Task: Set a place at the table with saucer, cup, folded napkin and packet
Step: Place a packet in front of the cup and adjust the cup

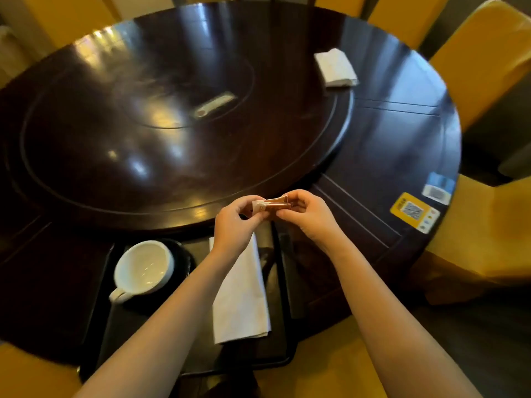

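The packet point(270, 206) is pinched in the grip of left hand point(234, 222) and right hand point(306, 215); tearing may be caused by opposed pulling.

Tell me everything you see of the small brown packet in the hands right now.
The small brown paper-looking packet is slim and oblong, with a white end at the left hand. It is held roughly level over the near side of the dark wooden table, the left hand pinching one end, the right hand the other. It may be two sachets stacked; its print is unreadable.
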The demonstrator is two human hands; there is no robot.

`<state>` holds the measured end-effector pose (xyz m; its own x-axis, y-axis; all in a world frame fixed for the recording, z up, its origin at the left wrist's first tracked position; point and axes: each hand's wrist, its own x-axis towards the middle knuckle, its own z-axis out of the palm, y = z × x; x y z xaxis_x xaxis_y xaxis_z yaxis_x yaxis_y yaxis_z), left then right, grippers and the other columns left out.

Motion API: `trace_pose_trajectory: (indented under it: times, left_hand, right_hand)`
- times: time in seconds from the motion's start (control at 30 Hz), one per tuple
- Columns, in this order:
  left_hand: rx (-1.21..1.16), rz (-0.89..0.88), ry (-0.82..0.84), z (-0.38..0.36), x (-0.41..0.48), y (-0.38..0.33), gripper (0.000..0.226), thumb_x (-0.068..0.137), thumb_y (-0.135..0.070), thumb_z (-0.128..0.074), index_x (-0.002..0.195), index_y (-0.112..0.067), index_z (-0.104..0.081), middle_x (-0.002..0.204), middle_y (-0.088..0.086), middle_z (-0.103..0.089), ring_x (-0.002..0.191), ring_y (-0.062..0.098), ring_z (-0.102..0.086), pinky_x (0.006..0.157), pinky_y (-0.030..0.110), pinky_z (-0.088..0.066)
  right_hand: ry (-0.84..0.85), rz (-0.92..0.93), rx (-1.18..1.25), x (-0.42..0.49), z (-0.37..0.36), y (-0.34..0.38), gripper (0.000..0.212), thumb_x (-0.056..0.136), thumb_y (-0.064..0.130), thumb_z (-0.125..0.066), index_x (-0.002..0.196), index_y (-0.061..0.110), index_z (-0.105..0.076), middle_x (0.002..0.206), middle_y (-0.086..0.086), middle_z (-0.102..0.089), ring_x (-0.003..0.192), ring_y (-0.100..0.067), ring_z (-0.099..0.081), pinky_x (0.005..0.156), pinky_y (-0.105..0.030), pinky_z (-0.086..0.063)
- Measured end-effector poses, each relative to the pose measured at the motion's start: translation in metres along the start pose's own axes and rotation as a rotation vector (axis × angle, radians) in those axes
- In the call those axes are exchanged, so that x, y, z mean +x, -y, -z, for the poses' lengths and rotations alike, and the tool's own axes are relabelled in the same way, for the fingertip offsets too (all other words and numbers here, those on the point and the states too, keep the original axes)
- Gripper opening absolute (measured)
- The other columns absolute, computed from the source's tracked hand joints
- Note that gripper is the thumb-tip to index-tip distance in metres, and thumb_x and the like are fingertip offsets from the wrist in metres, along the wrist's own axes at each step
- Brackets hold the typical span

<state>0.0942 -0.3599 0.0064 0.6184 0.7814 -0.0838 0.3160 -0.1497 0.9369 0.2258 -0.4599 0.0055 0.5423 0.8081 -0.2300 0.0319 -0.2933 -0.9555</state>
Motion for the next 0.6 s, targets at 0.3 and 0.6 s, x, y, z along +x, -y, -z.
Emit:
trace_pose_trajectory:
  times: [0.3,0.6]
  left_hand:
    - [0.176,0.094,-0.188,0.118,-0.103,0.075,0.028,0.08,-0.015,-0.071,0.086,-0.04,-0.063,0.082,-0.011,-0.066,0.074,0.006,-0.06,0.062,0.011,-0.044]
    - [0.262,0.175,-0.152,0.157,-0.16,0.141,0.023,0.081,-0.013,-0.069,0.094,-0.031,-0.065,0.083,-0.016,-0.066,0.08,0.0,-0.061,0.069,0.014,-0.047]
  right_hand:
    - [0.27,0.141,-0.241,-0.037,-0.153,-0.017,0.017,0.08,0.019,-0.07,0.092,0.027,-0.061,0.084,0.012,-0.062,0.079,-0.001,-0.058,0.068,-0.014,-0.046]
    - [0.343,0.09,-0.375,-0.077,-0.227,-0.052,0.02,0.082,0.018,-0.067,0.087,0.034,-0.056,0.082,0.013,-0.06,0.074,0.004,-0.057,0.061,-0.009,-0.045]
